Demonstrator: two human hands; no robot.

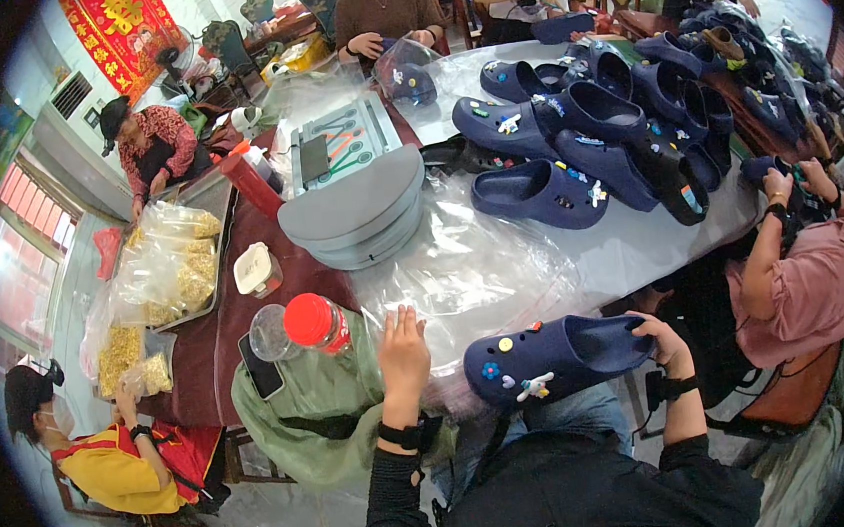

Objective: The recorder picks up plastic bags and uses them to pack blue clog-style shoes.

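A navy foam clog [560,352] with flower, heart and cartoon charms hangs just off the near table edge, its toe pointing left. My right hand [664,345] grips it at the heel, fingers closed round the rim. My left hand [405,350] lies with fingers stretched out on a spread of clear plastic bags [487,258] and holds nothing. Beyond the bags a heap of navy clogs [522,200] with charms covers the right part of the table. Left of my left hand stands a jar with a red lid [313,320].
A stack of grey rounded pieces [362,213] stands left of the bags. A green cloth [306,424] with a phone [262,366] lies near left. A tray of bagged yellow pieces [187,274] is farther left. Several people sit round the table, one in pink [805,280] close right.
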